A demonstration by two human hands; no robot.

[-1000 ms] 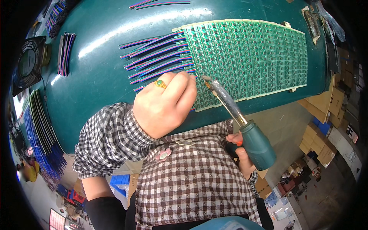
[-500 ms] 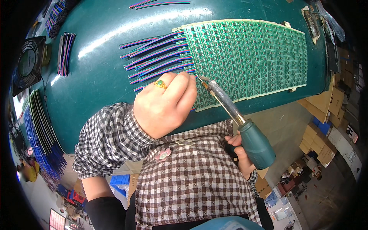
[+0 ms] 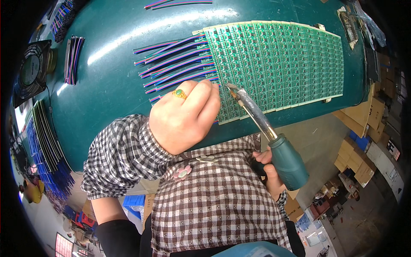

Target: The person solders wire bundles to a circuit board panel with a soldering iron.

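A worker's left hand [image 3: 184, 113], a green-stoned ring [image 3: 179, 93] on one finger, bunches narrowly over the lower left edge of a broad panel of green circuit boards [image 3: 278, 64] lying on a dark green table [image 3: 111, 85]; its fingertips are partly hidden, and whether they pinch a wire cannot be told. The right hand [image 3: 274, 176], partly hidden, grips the green handle of a soldering iron [image 3: 289, 162], whose metal barrel slants up and left so that its tip sits just beside the left fingertips, over the panel; contact cannot be made out. Rows of multicolored wires [image 3: 175, 64] fan leftward from the panel's left edge. Farther left lie a short wire bundle [image 3: 75, 60] and a black fan [image 3: 32, 73]. The worker wears a brown-and-white checked apron [image 3: 218, 201] and a black-and-white checked sleeve [image 3: 124, 154].
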